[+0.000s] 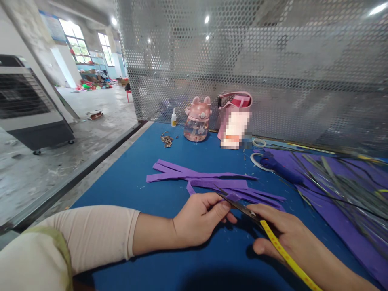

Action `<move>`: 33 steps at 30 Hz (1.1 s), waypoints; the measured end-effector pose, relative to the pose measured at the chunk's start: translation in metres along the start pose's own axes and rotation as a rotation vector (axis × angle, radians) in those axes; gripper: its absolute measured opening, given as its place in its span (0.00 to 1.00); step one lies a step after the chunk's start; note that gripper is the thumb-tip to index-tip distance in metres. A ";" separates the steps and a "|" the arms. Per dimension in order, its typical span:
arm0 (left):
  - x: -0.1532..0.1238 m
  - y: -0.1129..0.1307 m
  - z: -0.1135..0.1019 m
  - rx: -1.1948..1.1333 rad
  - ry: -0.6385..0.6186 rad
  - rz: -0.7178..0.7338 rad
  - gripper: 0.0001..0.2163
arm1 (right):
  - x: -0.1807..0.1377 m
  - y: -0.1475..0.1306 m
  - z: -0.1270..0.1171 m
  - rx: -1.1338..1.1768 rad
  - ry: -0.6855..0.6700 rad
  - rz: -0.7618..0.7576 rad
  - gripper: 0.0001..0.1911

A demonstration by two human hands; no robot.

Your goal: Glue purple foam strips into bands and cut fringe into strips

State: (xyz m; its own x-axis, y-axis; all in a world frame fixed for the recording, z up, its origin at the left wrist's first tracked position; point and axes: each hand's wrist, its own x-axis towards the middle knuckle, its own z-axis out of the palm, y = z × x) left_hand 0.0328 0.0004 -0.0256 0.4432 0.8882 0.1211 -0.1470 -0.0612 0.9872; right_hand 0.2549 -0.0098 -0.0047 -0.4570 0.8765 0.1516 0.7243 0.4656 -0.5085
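Observation:
My left hand (198, 220) is closed in a pinch on a small purple felt piece (233, 197) just above the blue tabletop. My right hand (280, 232) is wrapped around scissors (242, 208) with yellow handles, and their dark blades point left onto the purple piece. Several long purple felt strips (197, 176) lie fanned on the table just beyond both hands.
A blue table (157, 161) is backed by a perforated metal screen (257, 60). At the back stand a pink bottle (197, 120), a pink bag (235, 117), a glue bottle (173, 118) and small metal bits (166, 140). A purple sheet with wires (339, 182) and a blue glue gun (277, 165) lie right.

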 end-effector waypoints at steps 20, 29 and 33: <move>0.002 -0.004 0.000 -0.074 0.025 0.024 0.17 | -0.007 0.012 0.004 -0.053 -0.046 -0.003 0.41; 0.000 -0.002 0.000 -0.006 -0.005 0.042 0.14 | -0.001 0.004 0.002 -0.021 -0.058 0.005 0.33; 0.001 -0.003 0.001 -0.019 0.008 0.014 0.14 | -0.002 0.002 0.001 -0.035 -0.048 -0.001 0.27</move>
State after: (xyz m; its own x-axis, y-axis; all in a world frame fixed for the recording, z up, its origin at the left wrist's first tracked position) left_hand 0.0343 0.0015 -0.0282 0.4336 0.8910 0.1342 -0.1701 -0.0653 0.9833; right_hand 0.2568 -0.0101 -0.0071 -0.4816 0.8694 0.1108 0.7411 0.4714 -0.4781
